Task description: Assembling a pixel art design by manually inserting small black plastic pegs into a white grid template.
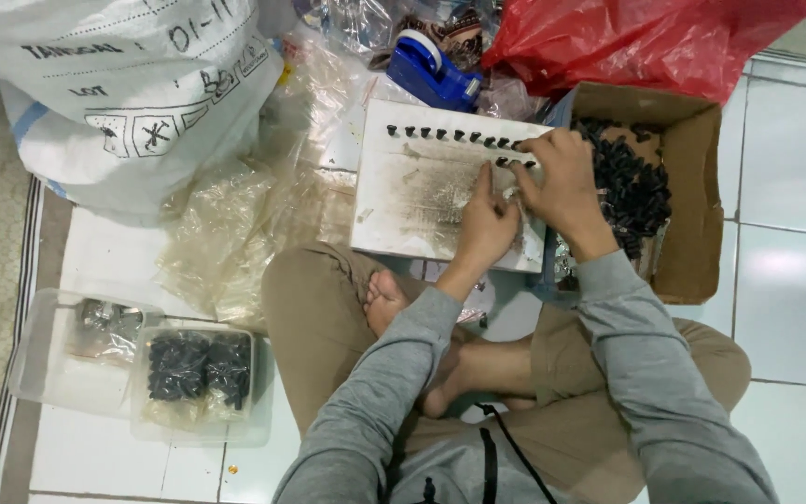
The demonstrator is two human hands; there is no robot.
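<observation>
A white board lies on the floor before my crossed legs, with a row of small black parts standing along its far edge. My left hand rests on the board, its forefinger pointing up at the right end of the row. My right hand sits just beside it at the board's right edge, fingertips on the last black parts; whether it grips one I cannot tell. A cardboard box full of the same black parts stands right of the board, under my right wrist.
A blue tape dispenser and a red plastic bag lie behind the board. A large white sack and clear plastic bags fill the left. Clear tubs holding bagged black parts sit at lower left.
</observation>
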